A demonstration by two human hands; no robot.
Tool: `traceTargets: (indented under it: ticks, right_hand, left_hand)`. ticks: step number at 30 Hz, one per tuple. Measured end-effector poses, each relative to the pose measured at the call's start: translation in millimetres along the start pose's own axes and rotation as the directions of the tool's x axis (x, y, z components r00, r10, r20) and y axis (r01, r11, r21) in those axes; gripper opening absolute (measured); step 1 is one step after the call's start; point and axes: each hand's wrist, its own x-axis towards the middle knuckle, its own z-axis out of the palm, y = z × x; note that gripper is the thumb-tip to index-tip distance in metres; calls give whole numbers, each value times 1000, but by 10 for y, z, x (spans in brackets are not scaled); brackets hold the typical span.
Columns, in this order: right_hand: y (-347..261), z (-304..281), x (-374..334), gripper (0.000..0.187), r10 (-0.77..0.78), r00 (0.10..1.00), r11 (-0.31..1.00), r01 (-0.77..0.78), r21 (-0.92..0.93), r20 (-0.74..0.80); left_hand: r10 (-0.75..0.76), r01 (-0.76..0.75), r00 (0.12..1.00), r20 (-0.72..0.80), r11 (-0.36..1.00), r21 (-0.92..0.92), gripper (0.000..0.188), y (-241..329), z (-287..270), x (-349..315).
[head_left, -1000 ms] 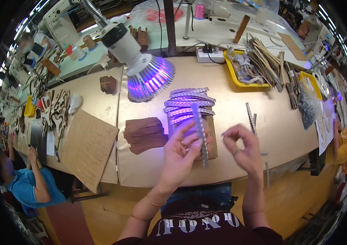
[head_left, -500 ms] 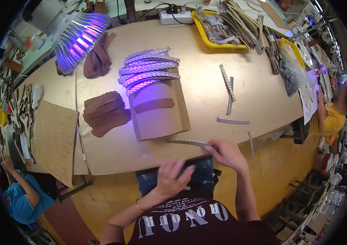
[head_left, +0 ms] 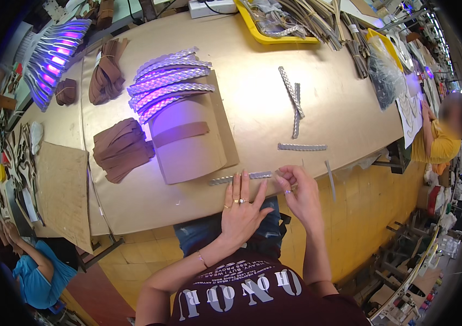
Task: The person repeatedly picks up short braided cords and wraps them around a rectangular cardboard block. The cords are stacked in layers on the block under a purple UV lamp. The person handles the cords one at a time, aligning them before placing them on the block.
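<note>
A short grey braided strip [head_left: 256, 175] lies along the near edge of the table. My left hand [head_left: 240, 214] presses on it with fingers stretched out flat, covering part of its middle. Just past the strip's right end, my right hand [head_left: 302, 198] has its thumb and fingertips pinched together. Whether anything thin is between them is too small to tell. Farther off, a curved tan board form [head_left: 187, 155] carries several silvery braided strips [head_left: 171, 81] and one brown strip [head_left: 182, 134]. Another grey braided strip [head_left: 302, 147] rests right of the form, with two crossed ones [head_left: 296, 103] beyond it.
Brown strips [head_left: 121, 149] are piled left of the form, with tied brown bundles [head_left: 107, 76] behind. A finned lamp [head_left: 57, 60] glows purple at far left. A yellow tray [head_left: 274, 39] stands at the back. One person in yellow [head_left: 440, 138] is at right, another in blue [head_left: 41, 271] at left.
The braided strip, held up in my right hand before, now lies on the table. My left hand has come forward onto it, and my right hand is at its right end.
</note>
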Motion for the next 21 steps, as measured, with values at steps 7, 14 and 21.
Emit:
traceTargets:
  ticks: [7,14,21]
  right_hand:
    - [-2,198,73,10,-40,997,999,39,-13,-68]
    - [67,268,110,9,-157,983,972,136,-193,-98]
    - [47,236,128,7,-187,981,938,165,-306,-44]
  left_hand:
    - [-56,61,997,-50,991,117,81,94,64,33]
    - [-45,71,994,-102,960,272,81,103,217,12]
    - [-16,63,990,-137,937,344,75,79,298,-14]
